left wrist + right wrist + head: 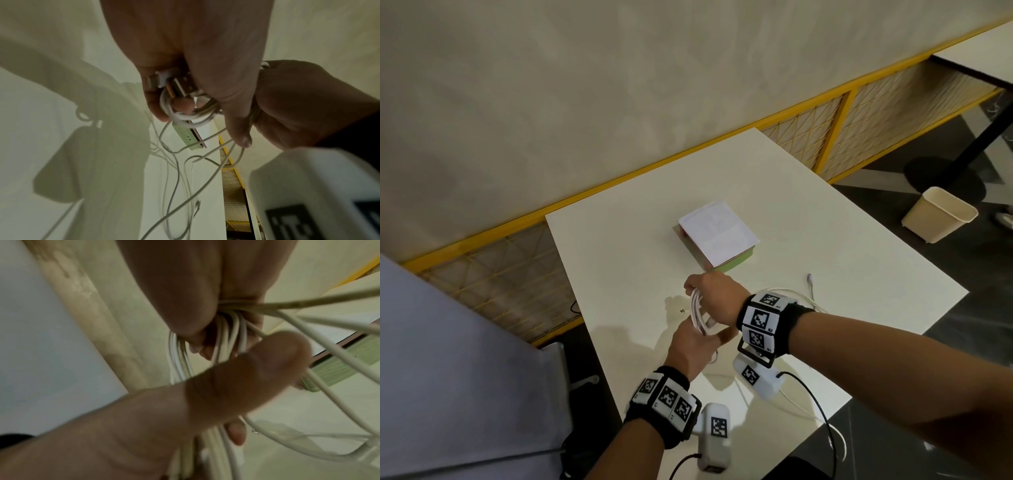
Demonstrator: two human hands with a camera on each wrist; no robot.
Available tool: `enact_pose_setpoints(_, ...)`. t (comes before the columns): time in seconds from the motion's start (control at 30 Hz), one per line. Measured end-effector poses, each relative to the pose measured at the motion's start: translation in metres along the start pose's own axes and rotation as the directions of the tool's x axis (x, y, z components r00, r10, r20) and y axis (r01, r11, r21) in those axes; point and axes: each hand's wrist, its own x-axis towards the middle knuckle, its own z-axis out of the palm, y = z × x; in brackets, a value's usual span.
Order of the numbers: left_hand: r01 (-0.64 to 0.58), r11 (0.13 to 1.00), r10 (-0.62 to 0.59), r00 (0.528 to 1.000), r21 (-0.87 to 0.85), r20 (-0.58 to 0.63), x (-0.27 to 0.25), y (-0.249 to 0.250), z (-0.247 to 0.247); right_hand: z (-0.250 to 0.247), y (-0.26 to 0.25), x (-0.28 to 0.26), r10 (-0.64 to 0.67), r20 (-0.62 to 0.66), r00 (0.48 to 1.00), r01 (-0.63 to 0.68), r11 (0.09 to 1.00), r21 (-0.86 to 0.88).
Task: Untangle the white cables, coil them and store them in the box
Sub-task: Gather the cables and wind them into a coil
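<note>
My left hand [690,346] grips the near end of the coil [699,315], fingers curled through its loops, with a USB plug [183,86] pinned under the thumb. My right hand [714,297] clenches the far end of the same bundle, held just above the bench [859,260]. I judge the coiling is mid-way: loose cable [174,186] trails from both hands across the bench, and one free end [810,281] lies well off to the right. To do this well I'd keep the left grip firm on the plug so the loops don't spring apart, and draw slack in with the right in even turns, watching for crossings in the tail. The box [717,234] sits beyond the hands, its lid shut, so it needs opening before I stow anything.
</note>
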Motion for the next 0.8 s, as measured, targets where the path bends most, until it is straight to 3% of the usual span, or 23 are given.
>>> enact_pose_setpoints(0.17, -0.065, 0.998, 0.064, 0.997, -0.009, -0.038, 0.004, 0.013, -0.007, 0.001, 0.000, 0.009, -0.012, -0.142, 0.990, 0.036, 0.985, 0.168)
enact_pose_setpoints(0.4, -0.172, 0.981, 0.172, 0.985, -0.094, -0.008, 0.011, 0.022, -0.014, -0.005, -0.001, 0.014, -0.013, -0.188, 0.982, 0.062, 0.964, 0.258)
enact_pose_setpoints(0.5, -0.099, 0.994, 0.098, 0.994, -0.043, -0.044, 0.012, 0.025, -0.013, -0.005, -0.001, 0.016, 0.000, -0.193, 0.981, 0.062, 0.946, 0.317)
enact_pose_setpoints(0.63, -0.019, 0.994, 0.014, 0.998, -0.106, -0.053, 0.014, 0.025, -0.010, -0.004, 0.000, 0.020, 0.002, -0.207, 0.978, 0.077, 0.926, 0.370)
enact_pose_setpoints(0.8, 0.024, 0.999, -0.026, 0.999, -0.046, -0.042, 0.014, 0.025, -0.010, 0.001, 0.000, 0.021, 0.007, -0.206, 0.979, 0.089, 0.888, 0.451)
